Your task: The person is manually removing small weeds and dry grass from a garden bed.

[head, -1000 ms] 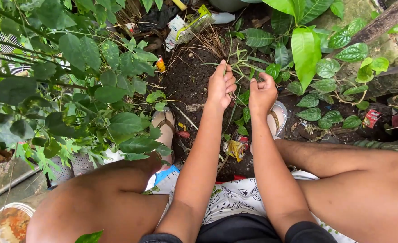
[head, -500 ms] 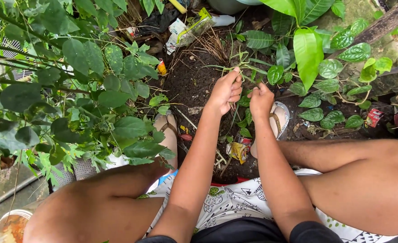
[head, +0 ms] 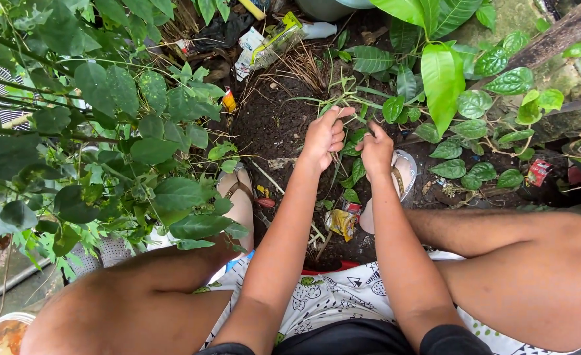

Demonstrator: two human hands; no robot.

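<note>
Near me: my knees, patterned cloth (head: 343, 296), sandalled feet on dark soil (head: 274, 121). My left hand (head: 323, 137) and right hand (head: 376, 151) sit just beside each other above the feet, each grip pressed together, pinching thin green weed stems (head: 344, 98) rising from the soil. Beyond: broad-leaved plants (head: 443, 72), litter (head: 264, 43) at the far edge.
</note>
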